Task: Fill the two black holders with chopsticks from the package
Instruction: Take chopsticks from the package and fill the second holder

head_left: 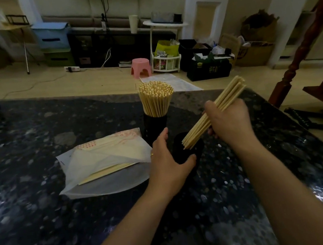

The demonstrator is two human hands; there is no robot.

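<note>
Two black holders: left hand (pixel 166 159) grips the empty holder (pixel 189 149), right hand (pixel 229 121) clutches a chopstick bundle (pixel 229 97).

Package (pixel 104 163) lies left of near holder (pixel 187 150); full holder (pixel 156 128) stands behind.

The scene is dim, with a warm, yellowish cast on the floor (pixel 92 78) and walls toward 12 o'clock. The dark table (pixel 46 221) catches scattered white glints, strongest at 9 o'clock and again toward 4 o'clock (the light source itself is out of frame). The near black holder (pixel 187 150) is almost lost against the table, its outline hard to trace. Pale chopsticks (pixel 156 100) stand out as the brightest items near centre. Wide-angle distortion bends the table edge and leans the pillars toward 1 and 2 o'clock. Both forearms at 6 o'clock look soft and stretched. Fine detail is smeared and grainy throughout.
</note>
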